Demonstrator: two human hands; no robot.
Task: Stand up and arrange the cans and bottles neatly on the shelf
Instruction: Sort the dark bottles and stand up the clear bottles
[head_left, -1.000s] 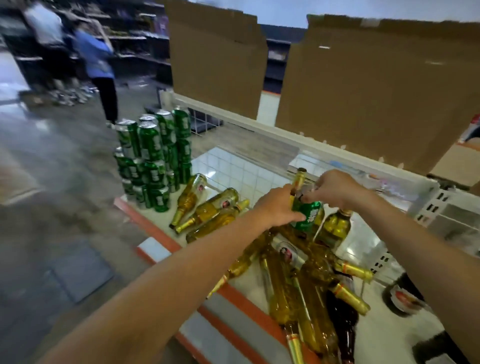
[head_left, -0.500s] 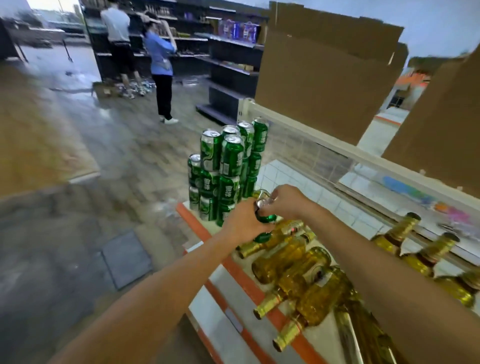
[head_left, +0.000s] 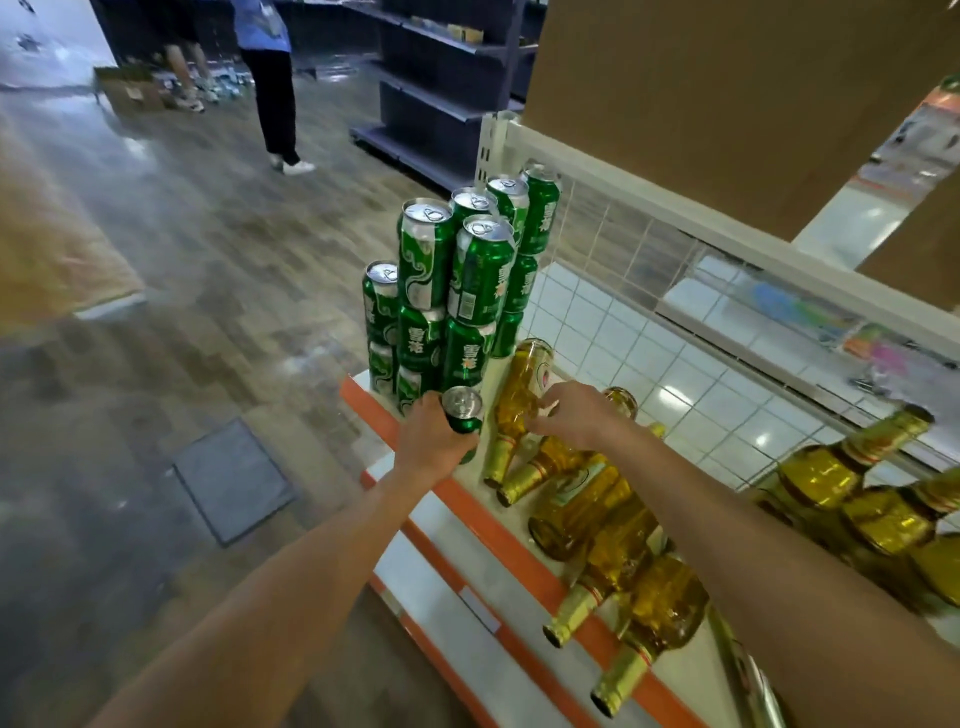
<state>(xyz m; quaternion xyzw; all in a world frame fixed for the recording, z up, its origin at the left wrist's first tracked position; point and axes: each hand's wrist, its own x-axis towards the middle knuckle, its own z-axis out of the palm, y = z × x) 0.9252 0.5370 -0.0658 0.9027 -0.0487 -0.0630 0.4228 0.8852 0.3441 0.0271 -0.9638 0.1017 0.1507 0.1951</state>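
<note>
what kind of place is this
Most likely a shop or supermarket aisle: a white display shelf with an orange edge, green cans stacked on it beside amber bottles lying down, and rows of dark store shelving behind.

The white shelf (head_left: 701, 410) has an orange front edge and a wire-mesh back (head_left: 623, 249). At its left end, green cans (head_left: 457, 291) stand stacked in tiers, up to three high. To their right, amber bottles (head_left: 597, 499) lie on their sides, necks toward the front edge, some poking past it.
</note>
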